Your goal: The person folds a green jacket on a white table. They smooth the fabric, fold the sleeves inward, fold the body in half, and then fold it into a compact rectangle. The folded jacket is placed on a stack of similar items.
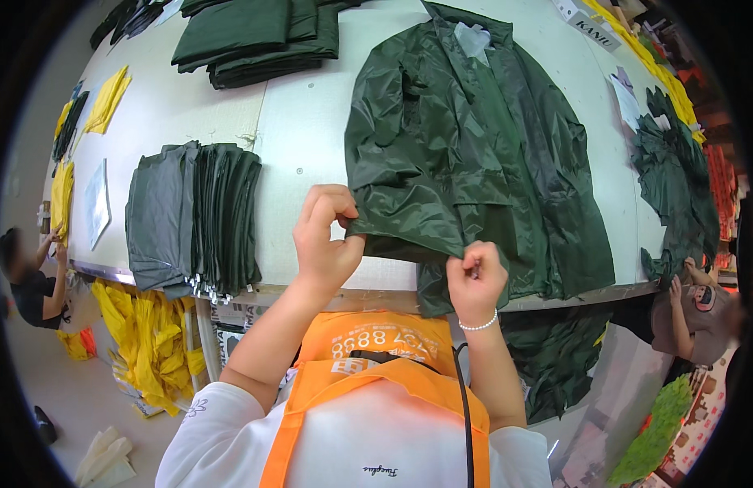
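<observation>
Head view: at lower centre, the left hand (328, 236) and right hand (478, 281) each pinch the lower edge of a dark green jacket (482, 163), spread from centre to upper right on a pale table (303, 126). Good handling probably means keeping that edge taut between both grips (slack could let the slick-looking cloth crease). Left of centre sits a stack of folded green garments (193, 215); beyond, at upper left, lies another folded pile (242, 37).
</observation>
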Available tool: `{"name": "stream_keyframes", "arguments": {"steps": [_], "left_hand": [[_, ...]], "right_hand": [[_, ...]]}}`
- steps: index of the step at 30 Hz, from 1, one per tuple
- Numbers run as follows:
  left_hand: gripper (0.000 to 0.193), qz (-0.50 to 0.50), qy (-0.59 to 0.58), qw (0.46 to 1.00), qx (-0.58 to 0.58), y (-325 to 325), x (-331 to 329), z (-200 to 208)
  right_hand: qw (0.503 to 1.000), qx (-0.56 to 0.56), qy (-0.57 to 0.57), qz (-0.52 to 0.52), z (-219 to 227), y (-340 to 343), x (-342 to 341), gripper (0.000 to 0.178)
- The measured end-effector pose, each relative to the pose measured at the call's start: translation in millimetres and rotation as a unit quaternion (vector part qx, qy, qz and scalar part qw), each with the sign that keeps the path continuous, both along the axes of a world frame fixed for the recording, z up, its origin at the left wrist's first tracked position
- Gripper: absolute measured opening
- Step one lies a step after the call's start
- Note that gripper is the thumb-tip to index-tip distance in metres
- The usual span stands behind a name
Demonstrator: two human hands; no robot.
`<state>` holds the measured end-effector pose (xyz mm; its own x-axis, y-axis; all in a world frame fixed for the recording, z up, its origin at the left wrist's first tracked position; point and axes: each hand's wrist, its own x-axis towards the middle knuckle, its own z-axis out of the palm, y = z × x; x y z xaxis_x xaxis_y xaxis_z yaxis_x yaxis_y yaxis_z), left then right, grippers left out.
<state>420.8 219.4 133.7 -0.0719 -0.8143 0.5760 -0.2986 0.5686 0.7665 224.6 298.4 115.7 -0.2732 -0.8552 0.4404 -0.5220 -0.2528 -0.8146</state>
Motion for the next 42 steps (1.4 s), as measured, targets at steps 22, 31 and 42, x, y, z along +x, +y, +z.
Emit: {"name": "stream_keyframes", "arguments": {"steps": [22, 31, 42], "left_hand": [[0.033, -0.085, -0.090, 0.986, -0.116, 13, 0, 14], [0.029, -0.092, -0.109, 0.978, -0.149, 14, -3, 14], [0.033, -0.063, -0.121, 0.984, -0.113, 21, -3, 4]], "right_hand": [[0.957, 0.155, -0.173, 0.172, 36, 5, 10, 0.027], [0.964, 0.172, -0.027, 0.199, 58, -7, 13, 0.021], [0.953, 0.203, -0.110, 0.196, 49, -1, 5, 0.018]]}}
